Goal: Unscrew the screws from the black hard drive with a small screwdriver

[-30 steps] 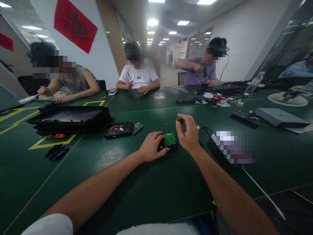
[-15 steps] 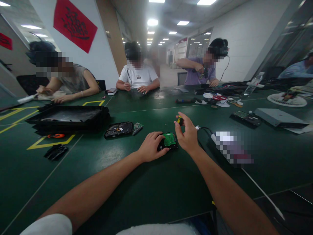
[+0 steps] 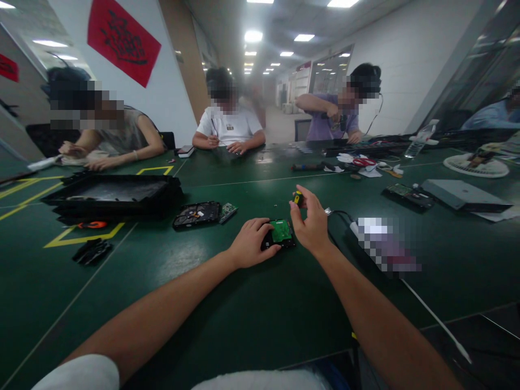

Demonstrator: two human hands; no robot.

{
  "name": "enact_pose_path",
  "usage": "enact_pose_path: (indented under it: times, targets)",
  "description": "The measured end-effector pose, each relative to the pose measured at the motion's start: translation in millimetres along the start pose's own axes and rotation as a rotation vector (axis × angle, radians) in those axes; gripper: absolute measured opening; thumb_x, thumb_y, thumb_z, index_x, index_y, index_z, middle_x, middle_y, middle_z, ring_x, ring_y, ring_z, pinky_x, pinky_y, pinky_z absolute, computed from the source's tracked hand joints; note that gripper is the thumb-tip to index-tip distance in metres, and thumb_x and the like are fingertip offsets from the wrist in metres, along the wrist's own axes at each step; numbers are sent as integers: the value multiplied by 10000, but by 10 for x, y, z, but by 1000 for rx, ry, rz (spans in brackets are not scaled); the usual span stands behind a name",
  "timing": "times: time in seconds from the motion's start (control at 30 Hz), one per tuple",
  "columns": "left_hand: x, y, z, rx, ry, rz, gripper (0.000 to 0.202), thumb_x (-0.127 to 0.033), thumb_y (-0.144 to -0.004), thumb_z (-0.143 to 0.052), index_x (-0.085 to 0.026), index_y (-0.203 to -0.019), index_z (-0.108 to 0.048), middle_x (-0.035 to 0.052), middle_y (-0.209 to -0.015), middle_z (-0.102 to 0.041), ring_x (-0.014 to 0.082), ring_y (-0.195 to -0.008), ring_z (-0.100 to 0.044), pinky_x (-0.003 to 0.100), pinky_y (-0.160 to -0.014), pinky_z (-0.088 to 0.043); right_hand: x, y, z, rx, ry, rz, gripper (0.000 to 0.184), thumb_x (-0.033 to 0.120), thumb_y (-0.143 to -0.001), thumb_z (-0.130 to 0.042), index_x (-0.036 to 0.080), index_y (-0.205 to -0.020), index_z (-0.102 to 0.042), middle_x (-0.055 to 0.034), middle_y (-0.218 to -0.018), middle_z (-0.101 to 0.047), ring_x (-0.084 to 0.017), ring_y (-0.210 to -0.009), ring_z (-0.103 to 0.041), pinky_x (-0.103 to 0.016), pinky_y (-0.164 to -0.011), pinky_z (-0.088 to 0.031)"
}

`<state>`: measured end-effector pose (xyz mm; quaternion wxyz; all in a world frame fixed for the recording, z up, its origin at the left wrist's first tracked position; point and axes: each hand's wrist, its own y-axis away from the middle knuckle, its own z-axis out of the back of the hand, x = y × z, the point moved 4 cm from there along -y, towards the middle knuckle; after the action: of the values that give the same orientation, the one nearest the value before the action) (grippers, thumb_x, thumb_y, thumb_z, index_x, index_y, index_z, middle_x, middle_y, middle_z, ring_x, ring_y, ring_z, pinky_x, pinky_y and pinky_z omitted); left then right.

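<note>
A hard drive with a green circuit board facing up lies flat on the table in front of me. My left hand grips its left side, thumb along the near edge and fingers over the far part. Above the drive's right end, my right hand pinches the yellow-and-black handle of a small screwdriver between thumb and fingers. The screwdriver's shaft and tip are hidden or too small to make out. Left of my hands lie an opened hard drive and a small loose circuit board.
Stacked black trays stand at the left, near a black crumpled item. To the right are a blurred-out device with a cable, another drive and a grey metal box. Several people sit around the table.
My hands and the hard drive stay nearly in place. The yellow-and-black handle has turned slightly between my right fingers.
</note>
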<state>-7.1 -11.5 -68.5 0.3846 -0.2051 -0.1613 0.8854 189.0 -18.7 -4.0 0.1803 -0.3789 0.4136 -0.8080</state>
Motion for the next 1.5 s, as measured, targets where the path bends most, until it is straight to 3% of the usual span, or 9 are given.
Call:
enact_pose_path:
  times: [0.3,0.5,0.77,1.07,1.3,1.5]
  targets:
    - [-2,-4,-1,-2,12,9,547,-589,-905,-656,-219,-1304,-598,164,-1407,-585,362,-1306,-561,579,-1117,-454,44,-25,36,-7,44,31,396,324,-980,-604,253,-1368,-567,-113,-1192,-635,-260,-1016,-641,-461,-890,-593]
    - [2,-4,-2,-6,9,1,544,-597,-913,-641,-208,-1292,-603,166,-1398,-589,357,-1301,-565,571,-1122,-452,19,-3,-14,57,9,-9,453,286,-1037,-480,244,-1488,-470,-118,-1216,-646,-262,-1076,-660,-482,-977,-562]
    - [1,0,-11,-6,0,-4,552,-602,-916,-634,-196,-1289,-600,173,-1398,-588,357,-1301,-562,560,-1120,-453,43,-19,22,-30,66,53,383,346,-961,-644,238,-1321,-570,-117,-1185,-644,-266,-1026,-654,-455,-891,-595]
    - [8,-4,-14,-6,-4,2,551,-600,-915,-636,-199,-1292,-600,171,-1397,-588,357,-1299,-563,566,-1115,-455,19,1,-3,19,64,22,445,309,-1029,-496,235,-1467,-475,-133,-1255,-652,-275,-1107,-653,-494,-985,-557]
    - [-9,-11,3,-7,7,1,549,-581,-905,-658,-202,-1298,-598,171,-1408,-584,361,-1297,-561,573,-1117,-451,43,-19,31,-10,81,40,388,369,-976,-634,250,-1340,-569,-108,-1168,-643,-262,-1025,-651,-451,-892,-588]
    - [1,-7,-8,4,5,3,563,-603,-915,-636,-194,-1300,-598,178,-1394,-590,361,-1298,-563,571,-1118,-450,30,-5,6,8,80,25,416,318,-1016,-545,240,-1424,-517,-116,-1210,-658,-268,-1076,-652,-475,-963,-565]
